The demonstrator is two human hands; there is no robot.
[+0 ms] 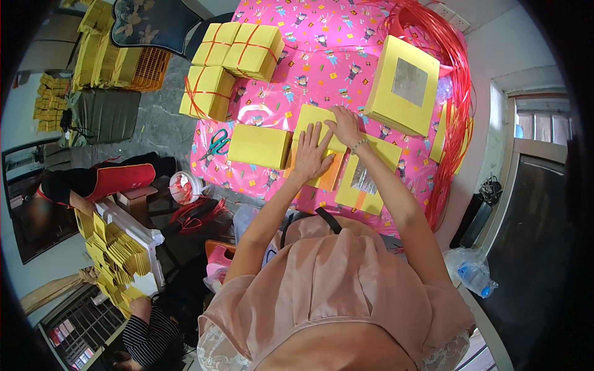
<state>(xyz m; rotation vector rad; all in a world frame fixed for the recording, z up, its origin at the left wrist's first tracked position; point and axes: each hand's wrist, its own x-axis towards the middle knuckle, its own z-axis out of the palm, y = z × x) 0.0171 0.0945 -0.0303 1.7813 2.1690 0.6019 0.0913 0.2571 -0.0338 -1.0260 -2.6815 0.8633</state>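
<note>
My left hand (312, 154) lies flat with fingers spread on a stack of yellow paper (314, 114), over its near part where an orange, shiny strip (331, 172) shows. On the same stack's right side rests my right hand (346, 125), palm down, fingers stretched toward the left. Under my right forearm is a yellow sheet with a silver foil patch (364, 179), partly covered by the arm. Just left of my left hand sits another block of yellow paper (258, 146). Green-handled scissors (216, 144) lie beside that block.
A tall yellow stack with a silver square (408, 82) stands at the right of the pink patterned table (322, 62). Red strands (455, 123) hang over the right edge. Tied yellow bundles (252, 51) sit far left. Two people work at a side table (133, 226) on the left.
</note>
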